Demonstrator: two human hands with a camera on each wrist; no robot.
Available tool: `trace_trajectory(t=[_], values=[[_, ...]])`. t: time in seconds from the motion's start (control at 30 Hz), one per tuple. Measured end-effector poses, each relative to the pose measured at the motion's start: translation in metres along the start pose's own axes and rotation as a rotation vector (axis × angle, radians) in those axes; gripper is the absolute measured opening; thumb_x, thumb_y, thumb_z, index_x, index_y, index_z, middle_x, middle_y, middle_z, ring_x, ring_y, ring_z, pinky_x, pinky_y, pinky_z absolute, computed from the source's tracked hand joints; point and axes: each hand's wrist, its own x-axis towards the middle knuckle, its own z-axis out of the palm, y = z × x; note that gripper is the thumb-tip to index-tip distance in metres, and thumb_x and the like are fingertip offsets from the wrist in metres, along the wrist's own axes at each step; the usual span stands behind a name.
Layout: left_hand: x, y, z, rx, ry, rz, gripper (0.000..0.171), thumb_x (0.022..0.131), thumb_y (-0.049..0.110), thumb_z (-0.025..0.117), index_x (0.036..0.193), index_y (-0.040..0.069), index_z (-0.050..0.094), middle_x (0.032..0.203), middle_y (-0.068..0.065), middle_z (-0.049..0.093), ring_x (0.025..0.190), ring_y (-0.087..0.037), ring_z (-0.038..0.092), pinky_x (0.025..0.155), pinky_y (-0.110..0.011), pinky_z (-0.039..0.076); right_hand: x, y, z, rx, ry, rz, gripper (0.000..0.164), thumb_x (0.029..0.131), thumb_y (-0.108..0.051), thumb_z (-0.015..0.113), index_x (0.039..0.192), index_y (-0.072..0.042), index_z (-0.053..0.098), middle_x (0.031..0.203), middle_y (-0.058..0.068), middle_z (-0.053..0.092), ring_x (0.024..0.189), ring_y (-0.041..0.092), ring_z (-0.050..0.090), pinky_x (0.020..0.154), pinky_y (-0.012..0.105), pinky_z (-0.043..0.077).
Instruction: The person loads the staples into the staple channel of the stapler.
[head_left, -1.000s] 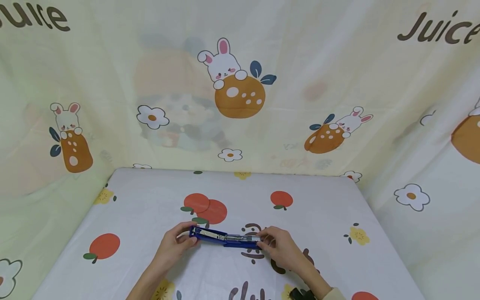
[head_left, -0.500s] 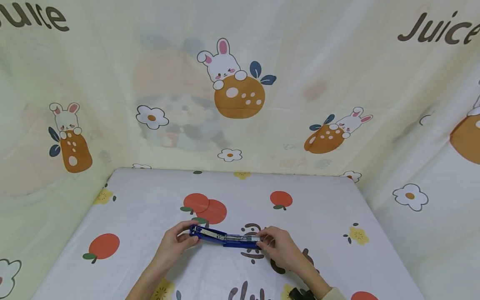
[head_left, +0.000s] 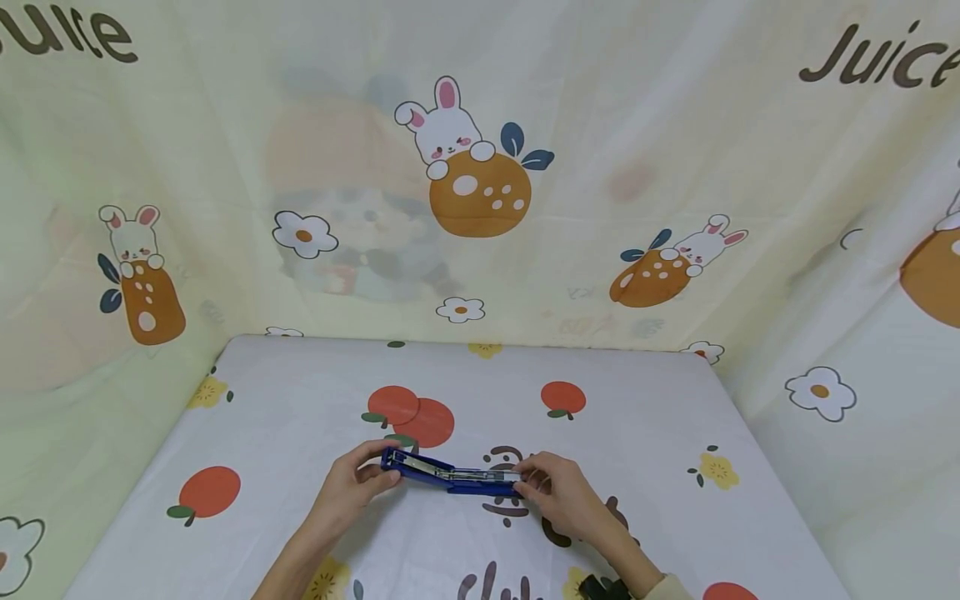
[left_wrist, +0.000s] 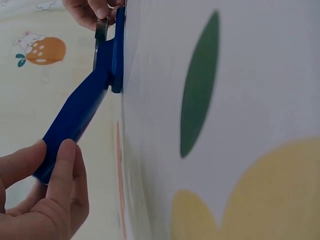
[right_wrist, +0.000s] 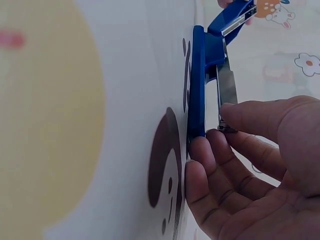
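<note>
A blue stapler (head_left: 450, 479) lies with its base on the table in the head view, its top cover swung far back so the metal magazine (right_wrist: 227, 95) is exposed. My left hand (head_left: 352, 483) pinches the free end of the raised cover, thumb on one side and fingers on the other, also plain in the left wrist view. At the other end my right hand (head_left: 558, 496) pinches the magazine tip between thumb and index finger. The right wrist view shows a gap between magazine and base, with the other fingertips at the base's end. Whether staples lie inside is too small to tell.
A white tablecloth (head_left: 637, 433) printed with fruit and flowers covers the table. Cream curtains (head_left: 570, 275) with rabbit prints hang behind and at both sides. A black object (head_left: 603, 588) sits by my right forearm at the bottom edge, partly cut off.
Almost nothing differs. My left hand and the stapler's cover end have shifted very slightly up and right; the right hand keeps its place on the magazine.
</note>
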Motion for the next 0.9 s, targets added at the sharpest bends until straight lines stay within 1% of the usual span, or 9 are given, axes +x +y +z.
trace_trajectory(t=[0.17, 0.4, 0.67, 0.8, 0.9], values=[[-0.0004, 0.0016, -0.0005, 0.009, -0.012, 0.005, 0.05, 0.098, 0.004, 0.073, 0.146, 0.002, 0.059, 0.136, -0.023, 0.062, 0.102, -0.015, 0.071, 0.092, -0.025, 0.063, 0.0006, 0.0009, 0.0007, 0.003, 0.002, 0.009, 0.016, 0.095, -0.011, 0.078, 0.111, -0.008, 0.076, 0.093, -0.004, 0.068, 0.079, 0.002, 0.058, 0.069, 0.018, 0.055], [-0.0003, 0.0028, -0.0004, 0.012, -0.037, 0.023, 0.05, 0.099, 0.008, 0.074, 0.146, 0.003, 0.059, 0.138, -0.024, 0.062, 0.103, -0.014, 0.071, 0.093, -0.024, 0.063, 0.0001, 0.0018, 0.0009, 0.003, 0.01, 0.027, 0.016, 0.095, -0.012, 0.079, 0.11, -0.009, 0.076, 0.092, -0.005, 0.068, 0.08, 0.003, 0.058, 0.069, 0.018, 0.054], [0.001, 0.0041, 0.0018, 0.019, -0.036, 0.028, 0.049, 0.099, 0.007, 0.074, 0.146, 0.004, 0.06, 0.134, -0.023, 0.064, 0.102, -0.016, 0.069, 0.094, -0.029, 0.064, 0.0, 0.003, 0.001, 0.004, 0.009, 0.039, 0.015, 0.095, -0.012, 0.079, 0.11, -0.011, 0.076, 0.092, -0.005, 0.068, 0.079, 0.003, 0.058, 0.069, 0.018, 0.054], [0.0006, 0.0048, 0.0023, 0.032, -0.037, 0.037, 0.05, 0.098, 0.009, 0.075, 0.146, 0.005, 0.06, 0.134, -0.022, 0.065, 0.102, -0.016, 0.068, 0.093, -0.027, 0.063, -0.0001, 0.0024, 0.0012, 0.007, 0.007, 0.028, 0.015, 0.095, -0.012, 0.079, 0.11, -0.01, 0.076, 0.092, -0.005, 0.068, 0.079, 0.002, 0.058, 0.068, 0.017, 0.054], [0.001, 0.0051, 0.0036, 0.035, -0.049, 0.056, 0.051, 0.098, 0.009, 0.075, 0.147, 0.004, 0.06, 0.139, -0.021, 0.065, 0.108, -0.019, 0.068, 0.093, -0.024, 0.062, -0.0005, 0.0019, 0.0012, 0.01, 0.01, 0.023, 0.016, 0.095, -0.011, 0.078, 0.111, -0.009, 0.076, 0.092, -0.005, 0.068, 0.079, 0.002, 0.058, 0.068, 0.017, 0.054]])
